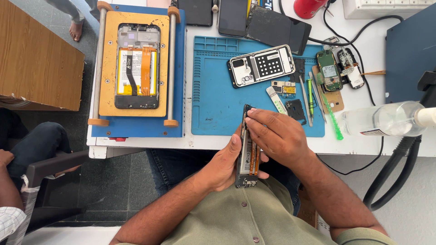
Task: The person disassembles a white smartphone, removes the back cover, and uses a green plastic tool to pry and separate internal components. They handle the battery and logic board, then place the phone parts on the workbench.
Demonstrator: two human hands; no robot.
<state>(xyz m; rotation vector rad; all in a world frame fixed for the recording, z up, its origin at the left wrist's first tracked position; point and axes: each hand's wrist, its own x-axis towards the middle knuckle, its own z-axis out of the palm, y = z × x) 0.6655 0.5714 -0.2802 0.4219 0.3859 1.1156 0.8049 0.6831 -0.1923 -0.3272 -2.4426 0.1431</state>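
I hold an opened phone body (246,156) on edge over my lap, its orange ribbon and battery side showing. My left hand (225,165) grips it from the left and below. My right hand (278,135) rests over its upper end, fingertips pressing near the top edge. Just beyond lies a blue work mat (213,106) on the white table (141,141), with a phone back frame (261,64), a green circuit board (329,70), small loose parts (290,97) and a green tool (310,94).
A blue and yellow heating fixture (136,68) at the left holds another opened phone (137,66). A clear plastic bottle (386,119) lies at the right, near black hoses (393,172). Dark phones (232,17) and cables sit at the back. Another person's knee (36,145) is at the left.
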